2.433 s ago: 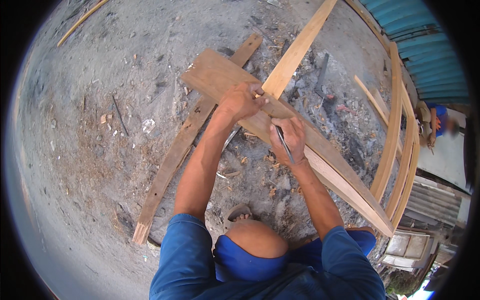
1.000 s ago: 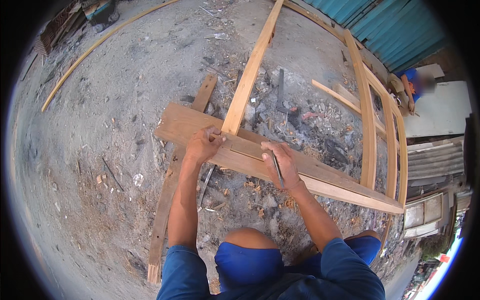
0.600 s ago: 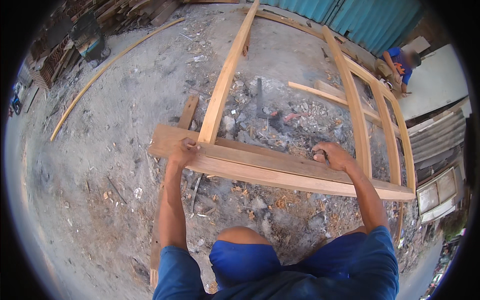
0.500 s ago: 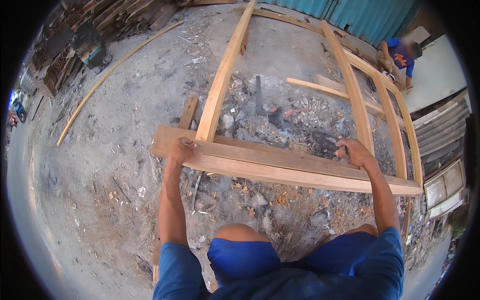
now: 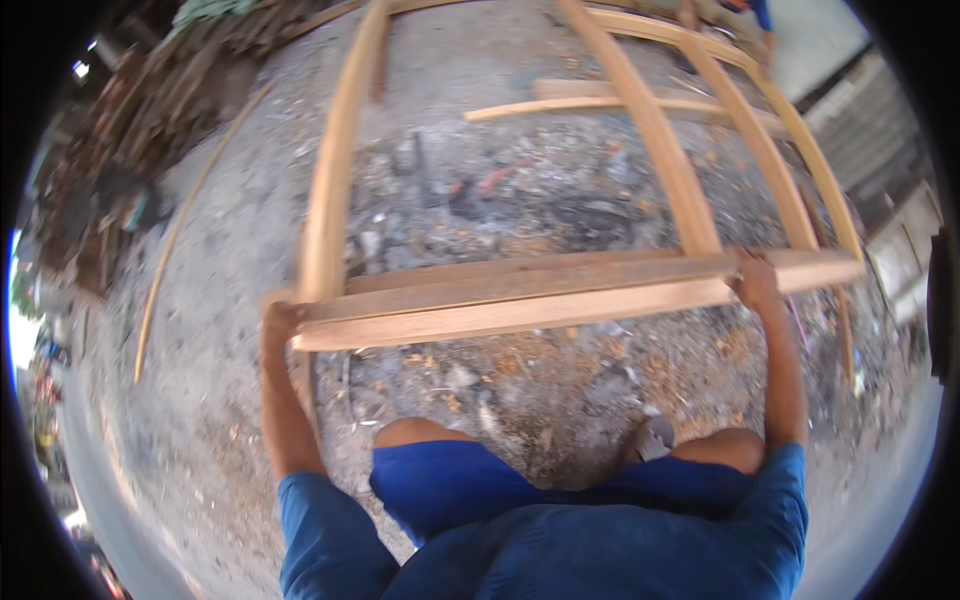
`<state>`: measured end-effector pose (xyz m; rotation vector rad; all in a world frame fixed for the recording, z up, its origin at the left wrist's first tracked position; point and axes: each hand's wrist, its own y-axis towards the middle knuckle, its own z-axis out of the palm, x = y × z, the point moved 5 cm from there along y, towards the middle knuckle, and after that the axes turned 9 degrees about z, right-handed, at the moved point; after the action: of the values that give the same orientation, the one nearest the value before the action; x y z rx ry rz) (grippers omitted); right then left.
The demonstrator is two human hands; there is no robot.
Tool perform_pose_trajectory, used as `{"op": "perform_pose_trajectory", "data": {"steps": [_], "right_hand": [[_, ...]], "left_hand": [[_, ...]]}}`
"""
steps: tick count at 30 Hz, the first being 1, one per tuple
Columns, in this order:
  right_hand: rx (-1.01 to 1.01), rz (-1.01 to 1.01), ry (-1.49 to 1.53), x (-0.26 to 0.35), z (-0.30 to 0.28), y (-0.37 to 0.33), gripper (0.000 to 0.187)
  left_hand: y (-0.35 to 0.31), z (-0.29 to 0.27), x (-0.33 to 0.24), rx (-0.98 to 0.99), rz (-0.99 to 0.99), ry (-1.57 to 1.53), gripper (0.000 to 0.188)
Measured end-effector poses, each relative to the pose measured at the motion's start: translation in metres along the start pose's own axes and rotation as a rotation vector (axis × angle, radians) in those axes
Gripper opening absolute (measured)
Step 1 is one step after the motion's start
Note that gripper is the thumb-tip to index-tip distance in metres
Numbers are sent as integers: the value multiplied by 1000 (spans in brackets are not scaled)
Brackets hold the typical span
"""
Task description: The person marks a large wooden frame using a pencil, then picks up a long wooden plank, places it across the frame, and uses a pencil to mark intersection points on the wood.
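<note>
A wooden frame of pale, planed lumber stretches away from me, its near beam (image 5: 520, 308) lying crosswise in front of my knees. My left hand (image 5: 284, 322) is closed round the left end of this beam. Toward the other end, my right hand (image 5: 754, 276) wraps over the beam, fingers curled on its top and near face. From the beam several long rails run to the far side, among them the left rail (image 5: 340, 165) and a middle rail (image 5: 655, 140). Motion blurs the fingers somewhat.
Stacked old boards (image 5: 150, 110) lie at the far left, with a thin curved strip (image 5: 195, 210) on the ground beside them. Loose planks (image 5: 590, 100), a dark metal square (image 5: 424, 175) and rubble lie beneath the frame. Another person (image 5: 765, 15) is partly visible at the far right.
My left hand has shifted to the beam's left end. My right hand, earlier held above the beam with curled fingers, now grips it. The beam's right side sits higher in view.
</note>
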<state>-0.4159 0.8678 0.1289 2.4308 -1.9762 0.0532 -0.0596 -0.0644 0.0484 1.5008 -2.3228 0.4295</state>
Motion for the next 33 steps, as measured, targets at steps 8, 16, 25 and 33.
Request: {"op": "perform_pose_trajectory", "data": {"steps": [8, 16, 25, 33], "right_hand": [[29, -8, -85, -41, 40, 2, 83], [139, 94, -68, -56, 11, 29, 75], [298, -72, 18, 85, 27, 2, 79], [367, -79, 146, 32, 10, 16, 62]], "left_hand": [[86, -5, -39, 427, -628, -352, 41], [167, 1, -62, 372, -747, -593, 37], [83, 56, -50, 249, -906, -609, 42], [197, 32, -51, 225, -428, -396, 35]]}}
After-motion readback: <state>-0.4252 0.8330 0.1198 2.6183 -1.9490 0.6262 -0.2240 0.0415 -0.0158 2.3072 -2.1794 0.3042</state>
